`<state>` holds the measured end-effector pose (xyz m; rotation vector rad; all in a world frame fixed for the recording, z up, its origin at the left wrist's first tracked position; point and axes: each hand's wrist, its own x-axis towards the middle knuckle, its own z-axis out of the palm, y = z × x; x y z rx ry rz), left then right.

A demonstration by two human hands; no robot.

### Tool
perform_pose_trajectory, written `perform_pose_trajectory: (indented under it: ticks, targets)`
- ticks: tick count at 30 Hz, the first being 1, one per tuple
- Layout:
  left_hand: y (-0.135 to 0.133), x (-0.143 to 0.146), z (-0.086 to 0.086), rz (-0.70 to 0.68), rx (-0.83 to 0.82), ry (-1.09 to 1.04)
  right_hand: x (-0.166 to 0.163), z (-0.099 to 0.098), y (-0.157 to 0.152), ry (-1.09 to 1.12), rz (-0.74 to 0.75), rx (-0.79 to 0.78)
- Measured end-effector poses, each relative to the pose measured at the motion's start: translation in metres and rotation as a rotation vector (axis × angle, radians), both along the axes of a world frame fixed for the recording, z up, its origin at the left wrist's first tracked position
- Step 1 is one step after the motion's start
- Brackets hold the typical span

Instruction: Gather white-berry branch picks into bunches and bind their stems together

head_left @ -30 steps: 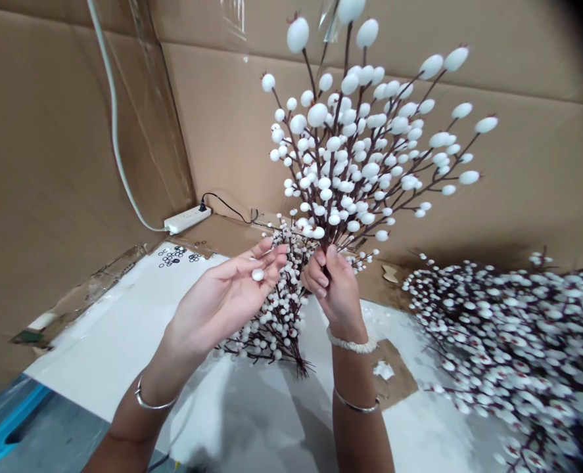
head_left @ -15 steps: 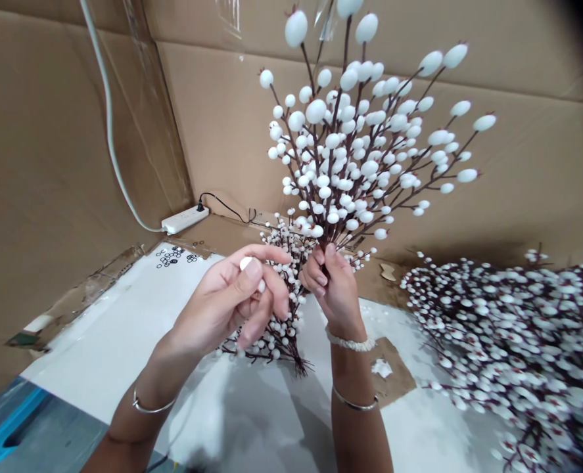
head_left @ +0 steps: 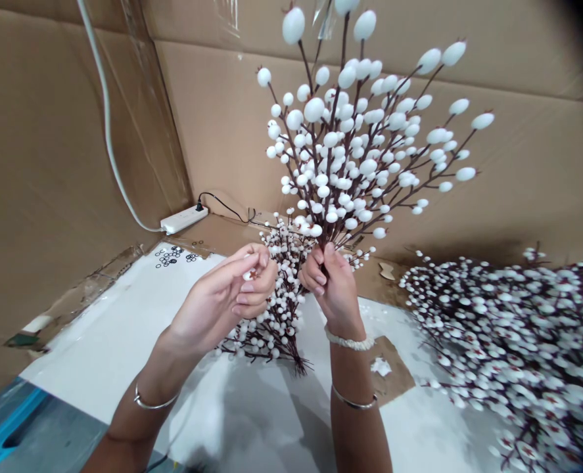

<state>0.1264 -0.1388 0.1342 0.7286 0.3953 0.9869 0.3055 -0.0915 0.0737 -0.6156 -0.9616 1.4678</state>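
My right hand [head_left: 331,284] is closed round the gathered stems of a bunch of white berry branches [head_left: 343,151], held upright with the berries fanning out above. To its left, my left hand [head_left: 236,289] has its fingers curled round a loose white berry [head_left: 250,275], whose small reddish-brown tip shows between thumb and fingers. Behind and below both hands, more white berry branches [head_left: 284,318] lie on the white table surface, their stem ends bundled and pointing toward me. Part of that pile is hidden by my left hand.
A large heap of berry branches [head_left: 508,328] fills the right side. Small black rings [head_left: 170,257] lie at the back left, near a white power strip [head_left: 185,219]. A brown cardboard piece [head_left: 392,374] lies by my right forearm. Cardboard walls [head_left: 222,118] stand behind; a blue-handled bin [head_left: 15,420] is lower left.
The fingers of my left hand have curled inward and turned the loose berry, so its reddish tip now shows. My right hand and the bunch have barely moved.
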Motion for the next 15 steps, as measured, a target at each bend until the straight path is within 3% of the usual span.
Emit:
perform_pose_trajectory:
  ticks: [5, 11, 15]
  targets:
    - [-0.004, -0.002, -0.002, 0.103, 0.159, 0.175, 0.000, 0.000, 0.000, 0.009, -0.001, 0.009]
    - [-0.012, -0.001, -0.009, 0.426, 0.516, 0.686, 0.001, -0.001, 0.000, 0.012, 0.004, 0.003]
    - [-0.013, 0.002, -0.012, 0.517, 0.741, 0.979, 0.000, -0.001, 0.000, 0.022, 0.016, 0.014]
